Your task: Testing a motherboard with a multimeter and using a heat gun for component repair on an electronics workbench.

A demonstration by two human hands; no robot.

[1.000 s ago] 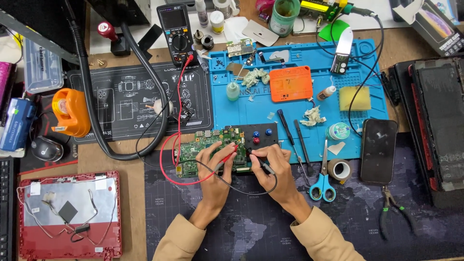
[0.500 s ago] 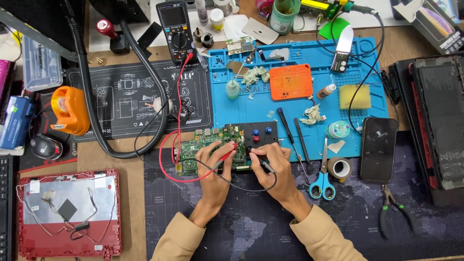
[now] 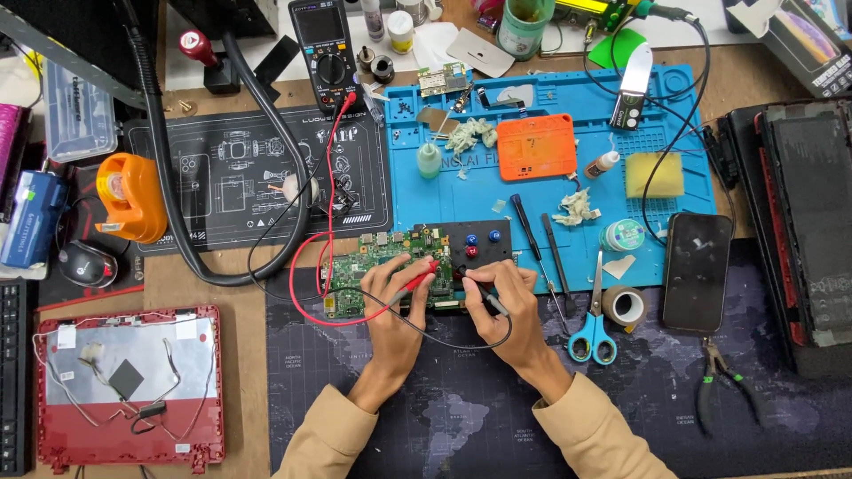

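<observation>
Hands over green printed circuit board (image 3: 383, 269), which lies flat at the near edge of the blue silicone work mat (image 3: 550, 191), partly over the dark map-printed desk mat (image 3: 461, 399).

Left hand (image 3: 393, 302): fingers closed pen-style on the red multimeter probe (image 3: 417, 276), tip angled down onto the board's right part. Heel of hand rests on the desk mat, likely to steady the tip.

Right hand (image 3: 506, 297): fingers pinched on the black multimeter probe (image 3: 491, 302), tip pointing toward the board's right edge by the black panel with red and blue buttons (image 3: 479, 244). Exact contact point too small to tell.

Red lead (image 3: 330, 204) and black lead (image 3: 444, 335) loop clear of the board; the red one runs up to the black handheld multimeter (image 3: 324, 40) standing at the far edge, display facing the person, probably so it reads at a glance.

Close to the right hand: two slim dark screwdrivers (image 3: 541, 248), blue-handled scissors (image 3: 593, 324), roll of tape (image 3: 624, 306), dark smartphone (image 3: 697, 270) face up. Orange plastic box (image 3: 535, 146) and yellow sponge (image 3: 655, 174) sit further back on the blue mat. Red laptop shell (image 3: 124, 386) lies open well to the left, apart from the work.
</observation>
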